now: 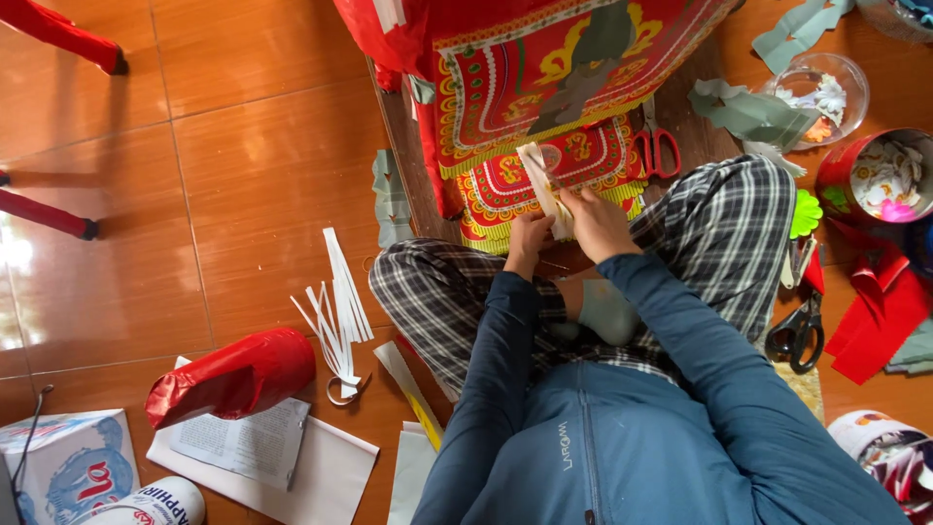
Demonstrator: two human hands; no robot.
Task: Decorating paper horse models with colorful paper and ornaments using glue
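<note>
Looks like the gluing or trimming step on this red paper panel (544,107). Both hands pinch a pale paper strip (542,185) right at the panel's lower edge: left hand (530,238) closed on its bottom end, right hand (595,222) gripping beside it. I'd guess pressing it flat comes next, so steady fingers. Red-handled scissors (659,148) lie just right of the panel.

A home floor used for paper craft.
Glossy brown floor tiles (243,165) carry scattered paper strips (335,306), scissors (799,335), a tin (875,175) of scraps and red paper (880,311); red chair legs (58,34) stand at the floor's left edge.
</note>
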